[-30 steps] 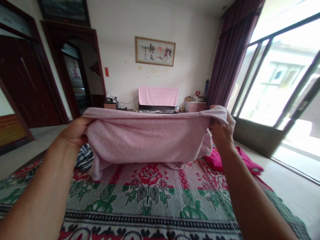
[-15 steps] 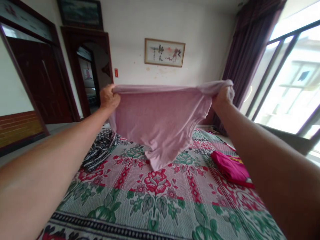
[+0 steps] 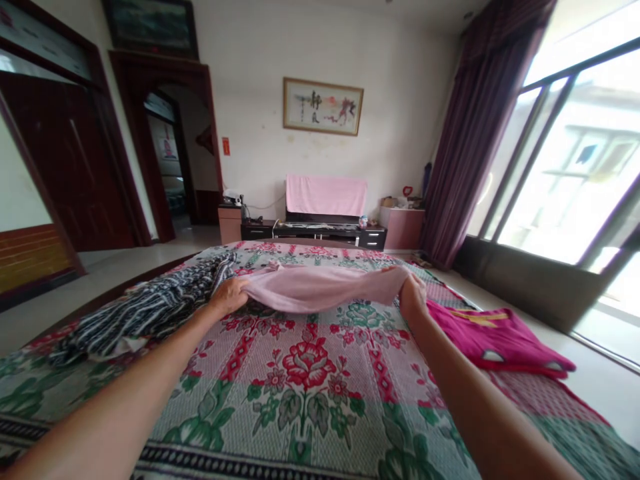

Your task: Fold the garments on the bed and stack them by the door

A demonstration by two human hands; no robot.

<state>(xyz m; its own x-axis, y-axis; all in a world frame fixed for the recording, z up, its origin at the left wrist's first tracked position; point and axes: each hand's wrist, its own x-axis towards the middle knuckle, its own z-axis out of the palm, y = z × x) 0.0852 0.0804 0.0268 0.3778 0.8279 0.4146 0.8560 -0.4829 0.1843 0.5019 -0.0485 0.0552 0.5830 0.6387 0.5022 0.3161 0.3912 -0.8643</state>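
A person holds a pale pink cloth [image 3: 315, 288] stretched sideways between two bare hands, above the far half of a floral bedspread [image 3: 309, 365] patterned in red, green and white. The left hand [image 3: 230, 296] is closed on one end, pinching the edge; the right hand [image 3: 413, 298] is closed around the other end, where the fabric bunches over the knuckles. The middle sags a little (whether it brushes the bedspread, I cannot tell from where I stand). Just beside the left hand, a black-and-white striped garment [image 3: 155, 313] lies in a crumpled heap; near the right wrist, a folded magenta garment [image 3: 505, 340] lies at the bedspread's edge. Across the room, another pink cloth [image 3: 326, 195] drapes over a wide dark object on a low cabinet [image 3: 373, 238], beneath a framed picture [image 3: 323, 107]. A purple curtain [image 3: 475, 147] hangs beside bright windows [image 3: 575, 167] at right.
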